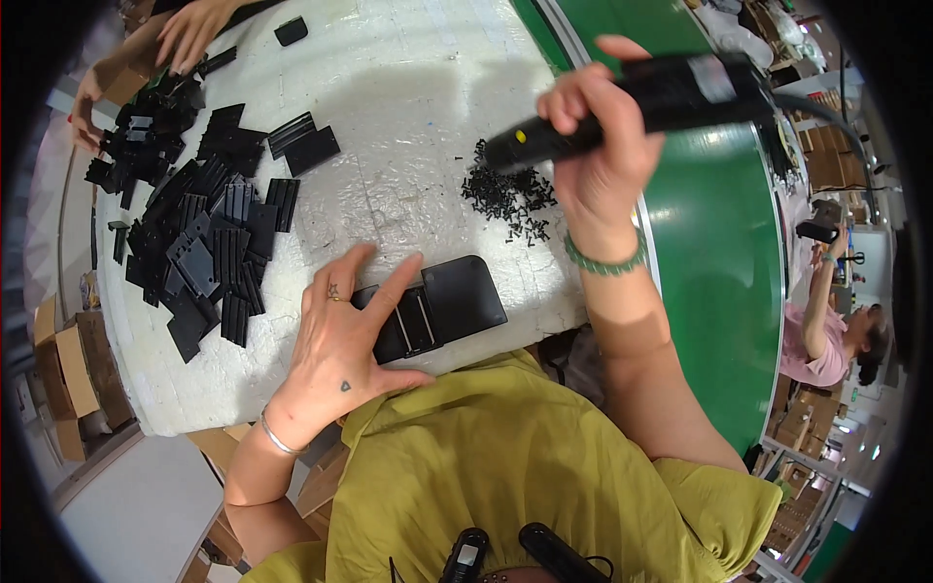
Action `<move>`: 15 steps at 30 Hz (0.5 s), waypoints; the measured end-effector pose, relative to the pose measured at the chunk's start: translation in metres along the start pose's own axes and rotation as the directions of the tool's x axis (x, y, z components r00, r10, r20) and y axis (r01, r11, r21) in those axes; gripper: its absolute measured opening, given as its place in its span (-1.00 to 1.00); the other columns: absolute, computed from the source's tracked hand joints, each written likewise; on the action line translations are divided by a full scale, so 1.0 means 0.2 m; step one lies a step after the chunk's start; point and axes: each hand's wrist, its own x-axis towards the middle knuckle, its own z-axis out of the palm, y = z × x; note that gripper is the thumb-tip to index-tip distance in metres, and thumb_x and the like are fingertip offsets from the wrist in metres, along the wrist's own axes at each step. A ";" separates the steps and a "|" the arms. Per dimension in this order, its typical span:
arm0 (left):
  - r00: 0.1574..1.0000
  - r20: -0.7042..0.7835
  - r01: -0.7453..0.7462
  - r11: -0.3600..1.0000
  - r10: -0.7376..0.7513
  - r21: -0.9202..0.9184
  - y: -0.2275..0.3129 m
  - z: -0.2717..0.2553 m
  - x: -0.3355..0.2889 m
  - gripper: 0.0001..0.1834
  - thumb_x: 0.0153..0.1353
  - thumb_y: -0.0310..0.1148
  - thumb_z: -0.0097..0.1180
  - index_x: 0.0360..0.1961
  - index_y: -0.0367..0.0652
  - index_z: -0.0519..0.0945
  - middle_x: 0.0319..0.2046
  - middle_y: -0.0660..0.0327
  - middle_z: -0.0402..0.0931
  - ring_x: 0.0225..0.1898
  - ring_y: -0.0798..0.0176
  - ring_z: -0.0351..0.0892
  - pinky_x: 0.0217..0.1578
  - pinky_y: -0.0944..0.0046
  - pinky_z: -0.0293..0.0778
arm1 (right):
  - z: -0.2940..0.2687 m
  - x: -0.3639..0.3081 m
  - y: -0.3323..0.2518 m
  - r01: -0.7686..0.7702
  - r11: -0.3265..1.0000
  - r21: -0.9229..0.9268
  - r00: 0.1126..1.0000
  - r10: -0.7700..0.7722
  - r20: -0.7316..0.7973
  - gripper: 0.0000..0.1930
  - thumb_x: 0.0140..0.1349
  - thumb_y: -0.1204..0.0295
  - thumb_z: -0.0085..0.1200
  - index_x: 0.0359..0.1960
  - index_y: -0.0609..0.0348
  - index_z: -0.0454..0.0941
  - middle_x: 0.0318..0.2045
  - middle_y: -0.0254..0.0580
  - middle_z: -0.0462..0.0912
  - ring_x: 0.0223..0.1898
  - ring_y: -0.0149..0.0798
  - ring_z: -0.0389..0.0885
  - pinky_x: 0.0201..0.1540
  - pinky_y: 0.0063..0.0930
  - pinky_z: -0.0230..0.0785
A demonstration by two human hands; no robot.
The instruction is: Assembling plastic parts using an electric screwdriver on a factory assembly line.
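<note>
My right hand [607, 136] is wrapped round a black electric screwdriver [671, 94] with a yellow dot near its front. The tool's nose points left, over a loose pile of small black screws [515, 202]. Near the table's front edge lies a flat black plastic part [468, 296] with a rounded corner and two thin metal rods [416, 321] across its middle. My left hand [340, 321] rests over the left end of this part, thumb and fingers spread; the fingers cover some of it.
Many black plastic pieces [209, 243] are heaped on the white-covered table [389, 117] at the left. Another person's hands [190, 34] are at the far left heap. A green surface [719, 262] runs along the right. Cardboard boxes [83, 374] stand lower left; another person [826, 335] is far right.
</note>
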 end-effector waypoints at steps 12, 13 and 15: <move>0.971 -0.239 -0.060 0.959 -0.008 -0.279 -0.17 0.03 0.21 -0.58 -0.14 -0.34 0.33 -0.18 -0.21 0.58 -0.23 0.11 0.50 -0.11 0.04 0.39 -0.08 0.19 0.32 | 0.07 0.05 0.02 -0.059 0.981 0.183 0.998 0.054 0.031 -0.70 0.04 0.63 -0.06 -0.14 0.35 0.29 -0.65 -0.25 0.37 -0.65 -0.38 0.35 -0.50 -0.44 0.28; 0.962 -0.274 -0.077 0.958 -0.001 -0.275 -0.17 0.04 0.25 -0.61 -0.11 -0.34 0.31 -0.19 -0.20 0.58 -0.26 0.10 0.51 -0.13 0.04 0.40 -0.09 0.20 0.33 | 0.08 0.03 -0.03 -0.077 0.967 0.244 0.996 0.065 0.056 -0.69 0.06 0.60 -0.09 -0.11 0.31 0.28 -0.64 -0.26 0.33 -0.64 -0.39 0.31 -0.48 -0.42 0.26; 0.944 -0.331 -0.112 0.951 0.011 -0.287 -0.14 0.06 0.33 -0.66 -0.05 -0.35 0.26 -0.19 -0.16 0.59 -0.28 0.11 0.53 -0.14 0.04 0.41 -0.12 0.19 0.34 | 0.10 0.00 -0.13 -0.109 0.948 0.298 0.992 0.083 0.099 -0.68 0.09 0.54 -0.12 -0.07 0.23 0.27 -0.64 -0.30 0.28 -0.63 -0.40 0.27 -0.45 -0.43 0.22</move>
